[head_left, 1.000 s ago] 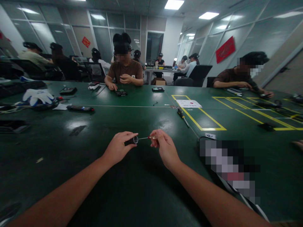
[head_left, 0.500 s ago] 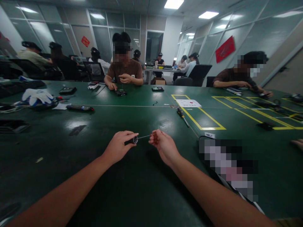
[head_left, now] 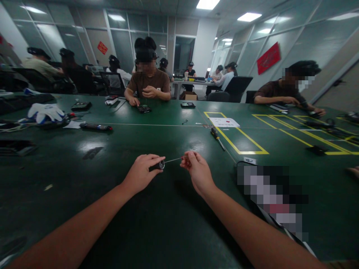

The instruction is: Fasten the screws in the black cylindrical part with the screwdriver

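My left hand [head_left: 142, 171] is closed round a small dark cylinder with a shiny round end [head_left: 162, 164]; the palm hides much of its body. Between the fingertips of my right hand [head_left: 198, 169] is pinched a thin metal rod [head_left: 173, 160], with a bit of red showing near the fingers. The rod's other end meets the cylinder's round end; whether it goes inside cannot be made out. Both hands are just above the green table [head_left: 134, 228]. A yellow-and-black screwdriver [head_left: 217, 137] lies beyond my right hand.
At right lies a blurred-out object [head_left: 270, 198] with a dark edge. White gloves [head_left: 45, 113] and a dark pen-shaped tool [head_left: 96, 127] lie at left. Yellow tape [head_left: 252, 139] marks the table by a paper sheet [head_left: 224, 122]. Co-workers sit opposite, one handling a small device [head_left: 144, 108].
My right hand has drawn slightly right and up, away from my left hand, and more of the rod shows. My left hand keeps its hold on the cylinder.
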{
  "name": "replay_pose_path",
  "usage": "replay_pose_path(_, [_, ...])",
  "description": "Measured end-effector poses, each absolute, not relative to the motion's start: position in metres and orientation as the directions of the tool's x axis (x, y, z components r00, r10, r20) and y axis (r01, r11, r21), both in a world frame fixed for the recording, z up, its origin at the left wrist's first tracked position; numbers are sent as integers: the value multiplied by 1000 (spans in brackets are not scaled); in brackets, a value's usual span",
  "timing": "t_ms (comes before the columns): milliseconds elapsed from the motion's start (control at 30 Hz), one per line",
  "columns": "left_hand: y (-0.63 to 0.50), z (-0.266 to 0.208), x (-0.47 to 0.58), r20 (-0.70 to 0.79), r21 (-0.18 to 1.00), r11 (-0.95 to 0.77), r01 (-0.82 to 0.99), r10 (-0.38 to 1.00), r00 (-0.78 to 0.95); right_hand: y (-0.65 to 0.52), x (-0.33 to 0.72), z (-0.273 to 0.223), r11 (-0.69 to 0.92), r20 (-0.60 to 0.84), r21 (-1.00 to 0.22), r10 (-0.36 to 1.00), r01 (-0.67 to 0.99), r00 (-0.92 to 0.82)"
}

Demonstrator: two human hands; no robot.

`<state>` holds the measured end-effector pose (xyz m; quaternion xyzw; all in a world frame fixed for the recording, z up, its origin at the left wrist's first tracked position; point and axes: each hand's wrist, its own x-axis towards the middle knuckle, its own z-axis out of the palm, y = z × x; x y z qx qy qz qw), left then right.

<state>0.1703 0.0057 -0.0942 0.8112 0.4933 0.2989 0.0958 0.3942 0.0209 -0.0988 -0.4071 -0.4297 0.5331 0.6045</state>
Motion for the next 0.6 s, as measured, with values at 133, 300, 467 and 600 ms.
replay_pose_path(133, [6, -94, 171, 398, 420, -509, 752, 847, 351, 18, 394, -96, 157, 156, -963, 988, -217, 20])
replay_pose_path(300, [8, -94, 170, 407, 388, -527, 756, 834, 373, 13, 396, -91, 279, 285, -956, 957, -93, -55])
replay_pose_path(467, [7, -94, 170, 405, 406, -517, 753, 841, 359, 8, 396, -87, 347, 345, -937, 938, 42, -41])
replay_pose_path(600, [8, -96, 169, 405, 411, -519, 750, 841, 359, 5, 396, -86, 353, 349, -932, 936, 84, -51])
